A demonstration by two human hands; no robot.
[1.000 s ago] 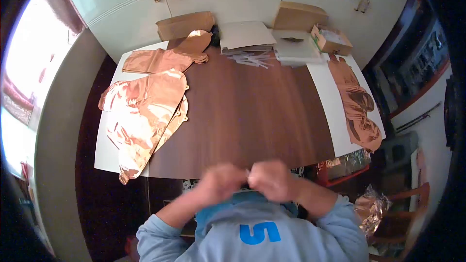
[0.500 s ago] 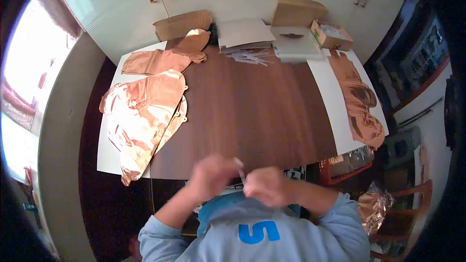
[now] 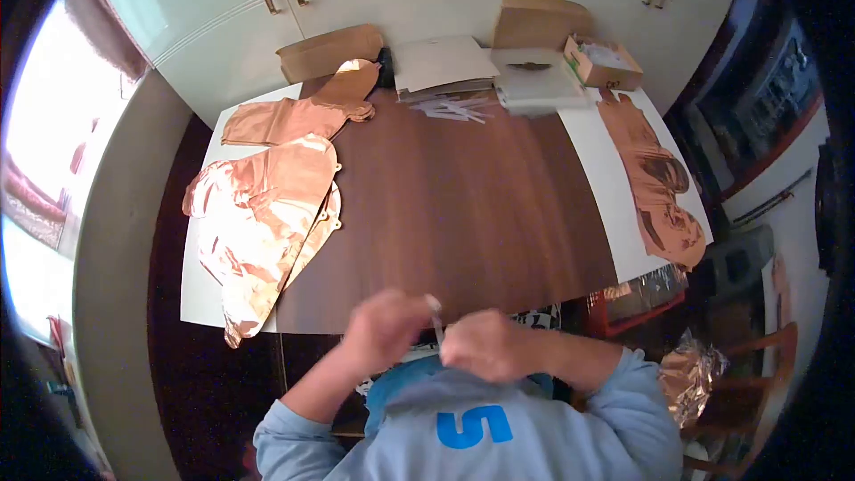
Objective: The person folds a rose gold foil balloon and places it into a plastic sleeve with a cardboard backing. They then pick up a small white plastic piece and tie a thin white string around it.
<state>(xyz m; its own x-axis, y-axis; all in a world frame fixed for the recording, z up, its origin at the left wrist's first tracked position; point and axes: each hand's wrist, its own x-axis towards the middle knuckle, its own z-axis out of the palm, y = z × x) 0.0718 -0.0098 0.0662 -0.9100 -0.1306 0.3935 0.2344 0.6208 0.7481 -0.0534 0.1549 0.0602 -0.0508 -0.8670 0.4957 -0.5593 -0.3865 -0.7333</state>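
Foil pieces (image 3: 267, 196) laid left on the tabletop (image 3: 463, 205), more foil (image 3: 643, 169) laid right, strips (image 3: 450, 110) scattered behind at centre, another strip (image 3: 438, 330) held by the near edge

The brown wood-grain middle of the worktop (image 3: 463, 205) offered open passage. Shiny copper-coloured foil shapes (image 3: 267, 205) hemmed both sides, a flat pale stack (image 3: 445, 61) the back, the left hand (image 3: 387, 330) and right hand (image 3: 490, 345) the near edge.
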